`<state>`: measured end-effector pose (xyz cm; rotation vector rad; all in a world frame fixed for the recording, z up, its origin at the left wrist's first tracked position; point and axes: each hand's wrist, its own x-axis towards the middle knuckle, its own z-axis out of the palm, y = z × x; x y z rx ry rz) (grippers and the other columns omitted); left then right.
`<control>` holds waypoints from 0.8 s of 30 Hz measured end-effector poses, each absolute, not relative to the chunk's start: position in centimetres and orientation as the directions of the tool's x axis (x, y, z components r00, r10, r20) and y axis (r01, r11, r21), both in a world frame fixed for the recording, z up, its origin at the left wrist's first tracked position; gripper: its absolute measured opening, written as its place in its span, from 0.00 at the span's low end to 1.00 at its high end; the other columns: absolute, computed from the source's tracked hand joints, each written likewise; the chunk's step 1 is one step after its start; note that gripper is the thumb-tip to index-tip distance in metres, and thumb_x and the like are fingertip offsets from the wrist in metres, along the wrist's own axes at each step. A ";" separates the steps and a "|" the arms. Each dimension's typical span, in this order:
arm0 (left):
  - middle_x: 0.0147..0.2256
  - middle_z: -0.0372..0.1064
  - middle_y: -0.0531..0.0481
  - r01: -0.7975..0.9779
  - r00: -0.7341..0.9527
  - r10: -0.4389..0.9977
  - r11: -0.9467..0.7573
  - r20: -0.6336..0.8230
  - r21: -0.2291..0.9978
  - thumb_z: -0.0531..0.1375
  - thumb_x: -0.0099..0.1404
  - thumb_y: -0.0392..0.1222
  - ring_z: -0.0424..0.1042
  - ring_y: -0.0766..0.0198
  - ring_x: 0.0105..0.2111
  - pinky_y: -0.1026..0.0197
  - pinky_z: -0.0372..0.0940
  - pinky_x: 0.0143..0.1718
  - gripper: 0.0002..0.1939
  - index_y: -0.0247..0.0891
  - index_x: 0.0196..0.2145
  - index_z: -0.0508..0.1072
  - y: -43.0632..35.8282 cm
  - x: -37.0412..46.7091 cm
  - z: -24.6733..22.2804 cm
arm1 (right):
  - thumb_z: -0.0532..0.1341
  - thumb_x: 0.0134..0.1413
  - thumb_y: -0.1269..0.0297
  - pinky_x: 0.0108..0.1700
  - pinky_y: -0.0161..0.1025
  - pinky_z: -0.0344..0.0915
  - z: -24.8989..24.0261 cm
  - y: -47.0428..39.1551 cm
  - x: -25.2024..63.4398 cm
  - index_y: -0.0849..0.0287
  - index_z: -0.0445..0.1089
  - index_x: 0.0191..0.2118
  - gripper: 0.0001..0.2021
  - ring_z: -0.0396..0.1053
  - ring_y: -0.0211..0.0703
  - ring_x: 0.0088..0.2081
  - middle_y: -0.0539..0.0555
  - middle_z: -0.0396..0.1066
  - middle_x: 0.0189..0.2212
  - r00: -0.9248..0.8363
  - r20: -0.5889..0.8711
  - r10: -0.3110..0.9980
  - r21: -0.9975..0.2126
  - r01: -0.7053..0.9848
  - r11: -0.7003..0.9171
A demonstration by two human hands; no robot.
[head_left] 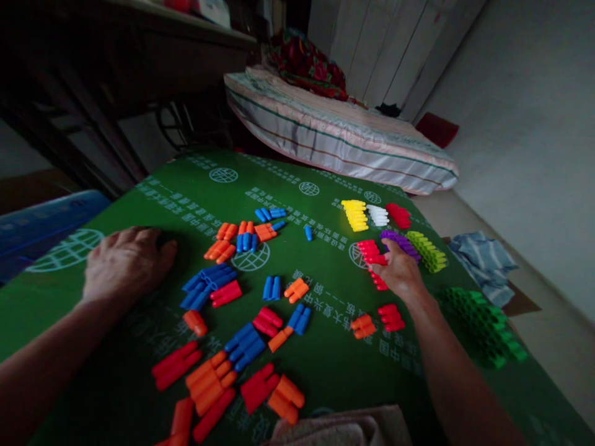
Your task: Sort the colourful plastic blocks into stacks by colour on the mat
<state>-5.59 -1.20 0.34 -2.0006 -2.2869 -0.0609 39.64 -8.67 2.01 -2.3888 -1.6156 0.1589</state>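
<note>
My left hand [127, 263] lies palm down on the green table [320, 214], its fingers stretched out and thumb apart, holding nothing. On the right, my right hand [398, 271] has thumb and fingers around a row of red bullet-shaped plastic blocks [370, 251]; its palm hides part of the row. Just beyond it is a purple row of blocks [400, 243]. Between my hands lie joined blue blocks [245, 345], orange blocks [211, 381] and red blocks [259, 387], in several small groups. A single blue block [308, 233] lies apart.
Sorted at the right are yellow [356, 215], white [377, 215], dark red [398, 215] and lime [426, 251] rows, plus a large green stack [486, 328] near the edge. A brown cloth [344, 427] is at the front. A bed [334, 133] stands behind.
</note>
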 end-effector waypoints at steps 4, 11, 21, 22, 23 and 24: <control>0.54 0.62 0.34 0.990 -0.136 0.985 0.140 0.109 -0.030 0.35 0.62 0.58 0.60 0.40 0.54 0.45 0.58 0.52 0.36 0.32 0.51 0.66 -1.3 -5.4 0.5 | 0.63 0.50 0.60 0.47 0.41 0.66 2.0 -8.4 39.6 0.62 0.54 0.64 0.37 0.73 0.49 0.45 0.60 0.74 0.45 0.378 0.028 0.926 -0.262 0.896 -0.358; 0.54 0.62 0.34 0.990 -0.138 0.984 0.142 0.115 -0.025 0.35 0.61 0.58 0.60 0.41 0.54 0.45 0.58 0.53 0.36 0.32 0.50 0.67 -1.3 -5.1 0.6 | 0.63 0.49 0.59 0.47 0.42 0.66 2.3 -8.3 39.4 0.62 0.55 0.64 0.37 0.73 0.50 0.45 0.61 0.74 0.46 0.377 0.028 0.926 -0.245 0.900 -0.360; 0.54 0.63 0.34 0.989 -0.147 0.982 0.150 0.118 -0.014 0.36 0.61 0.59 0.59 0.40 0.55 0.45 0.58 0.53 0.36 0.32 0.51 0.67 -1.1 -5.5 0.2 | 0.62 0.48 0.54 0.43 0.42 0.67 2.4 -9.1 40.0 0.60 0.57 0.63 0.36 0.73 0.48 0.41 0.59 0.75 0.43 0.393 0.082 0.916 -0.289 0.889 -0.356; 0.54 0.63 0.34 0.988 -0.148 0.982 0.151 0.116 -0.016 0.36 0.61 0.59 0.60 0.40 0.54 0.44 0.58 0.53 0.36 0.32 0.51 0.67 -1.1 -5.5 0.2 | 0.62 0.49 0.54 0.43 0.42 0.67 2.5 -9.3 40.3 0.60 0.58 0.62 0.35 0.74 0.48 0.40 0.59 0.75 0.42 0.400 0.111 0.910 -0.310 0.884 -0.350; 0.54 0.63 0.34 0.988 -0.149 0.982 0.152 0.117 -0.017 0.36 0.61 0.59 0.60 0.40 0.54 0.44 0.59 0.53 0.36 0.32 0.50 0.67 -1.1 -5.5 0.2 | 0.61 0.49 0.53 0.43 0.43 0.68 2.7 -9.5 40.5 0.60 0.60 0.61 0.34 0.74 0.47 0.38 0.58 0.76 0.40 0.409 0.144 0.901 -0.333 0.878 -0.345; 0.54 0.63 0.34 0.988 -0.149 0.981 0.153 0.120 -0.018 0.35 0.61 0.59 0.60 0.40 0.54 0.44 0.59 0.52 0.36 0.32 0.50 0.67 -1.1 -5.4 0.2 | 0.60 0.49 0.52 0.43 0.43 0.68 3.0 -9.8 40.7 0.59 0.62 0.60 0.32 0.74 0.46 0.37 0.57 0.76 0.39 0.418 0.180 0.890 -0.358 0.871 -0.336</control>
